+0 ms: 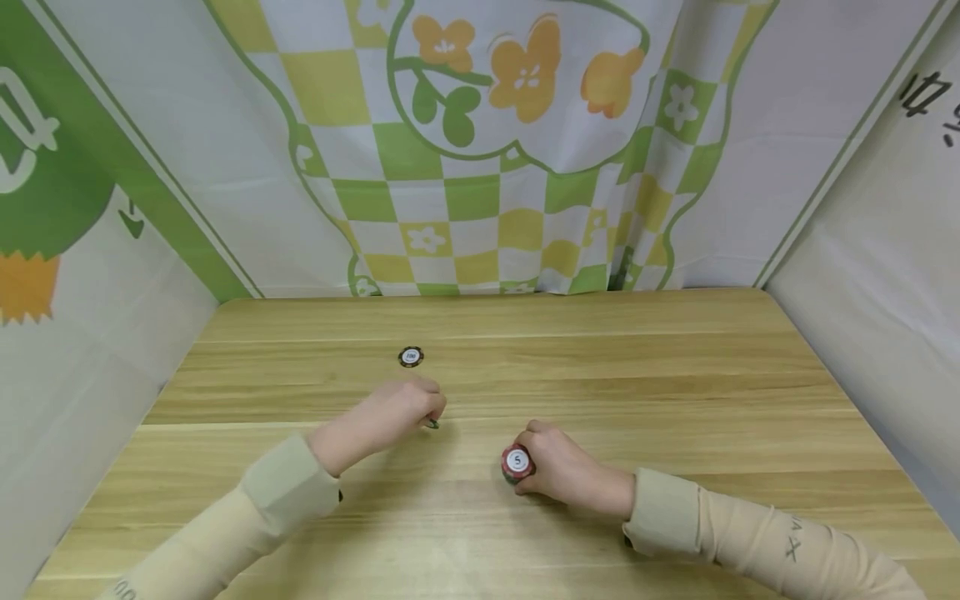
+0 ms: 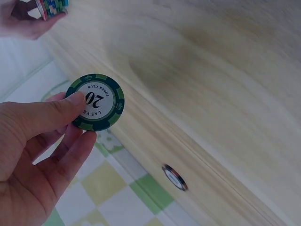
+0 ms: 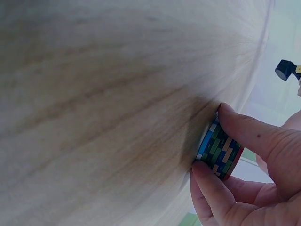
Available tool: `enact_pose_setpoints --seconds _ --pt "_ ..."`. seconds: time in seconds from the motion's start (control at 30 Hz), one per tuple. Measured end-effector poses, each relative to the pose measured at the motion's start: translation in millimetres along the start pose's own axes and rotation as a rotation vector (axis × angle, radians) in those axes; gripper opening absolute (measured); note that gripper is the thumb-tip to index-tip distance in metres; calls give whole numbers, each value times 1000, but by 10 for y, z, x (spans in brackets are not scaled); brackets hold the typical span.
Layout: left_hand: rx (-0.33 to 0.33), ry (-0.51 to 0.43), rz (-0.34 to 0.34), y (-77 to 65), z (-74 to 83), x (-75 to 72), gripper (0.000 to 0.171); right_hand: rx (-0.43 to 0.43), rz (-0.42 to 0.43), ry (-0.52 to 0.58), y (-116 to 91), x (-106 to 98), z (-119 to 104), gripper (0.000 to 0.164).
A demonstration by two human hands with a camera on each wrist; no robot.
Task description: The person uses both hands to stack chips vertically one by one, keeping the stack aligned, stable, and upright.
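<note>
Between thumb and fingers, my left hand (image 1: 397, 408) pinches a green poker chip (image 2: 106, 113) marked 20. The chip's face turns toward the left wrist camera, while in the head view just its edge shows below the fingers. My right hand (image 1: 566, 468) grips a short stack of poker chips (image 3: 218, 151) from the side, thumb on one side and fingers on the other. A red chip marked 5 tops this stack, with blue, green and other edges below it. In the right wrist view the stack's bottom is close to the tabletop.
Beyond my left hand, a black poker chip (image 1: 411, 357) marked 100 lies flat on the wooden table (image 1: 637, 375). A checked, flowered curtain (image 1: 472, 200) hangs along the table's back edge. White printed cloth stands on both sides.
</note>
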State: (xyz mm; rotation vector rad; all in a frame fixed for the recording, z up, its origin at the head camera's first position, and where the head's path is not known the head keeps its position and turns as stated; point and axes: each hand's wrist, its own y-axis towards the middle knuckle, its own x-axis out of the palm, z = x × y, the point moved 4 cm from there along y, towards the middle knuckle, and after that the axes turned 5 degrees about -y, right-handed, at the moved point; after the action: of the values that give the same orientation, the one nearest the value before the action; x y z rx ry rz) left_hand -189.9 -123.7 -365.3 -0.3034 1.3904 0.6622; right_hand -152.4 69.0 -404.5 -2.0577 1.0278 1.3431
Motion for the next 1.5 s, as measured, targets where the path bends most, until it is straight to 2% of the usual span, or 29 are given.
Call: enact_pose_setpoints --seconds 0.13,0.3,0.57,0.8,0.93,1.03,1.13,1.33,1.43,1.5 --pt "41 13 -8 49 85 24 19 10 -4 3 -3 15 16 40" --pt "52 -23 -32 107 171 48 16 14 -1 9 -7 28 31 40" --pt "12 -184 -116 183 270 85 13 -2 4 2 -10 22 16 39" --pt "-44 -394 -165 235 317 98 11 2 1 2 -2 26 17 39" --pt "-87 -474 -177 268 320 129 11 1 9 -4 4 28 21 39" --pt "-154 -553 -186 289 294 183 10 -2 11 -5 3 25 23 40" --pt "-209 -655 -182 304 271 228 7 -3 8 -1 0 18 24 39" --pt "-270 -836 -157 306 234 287 6 5 -7 10 3 15 28 39" --pt "-354 -917 -160 306 213 340 8 6 -12 12 7 17 24 39" --pt "-437 -979 -166 310 196 404 10 6 -13 12 9 17 21 39"
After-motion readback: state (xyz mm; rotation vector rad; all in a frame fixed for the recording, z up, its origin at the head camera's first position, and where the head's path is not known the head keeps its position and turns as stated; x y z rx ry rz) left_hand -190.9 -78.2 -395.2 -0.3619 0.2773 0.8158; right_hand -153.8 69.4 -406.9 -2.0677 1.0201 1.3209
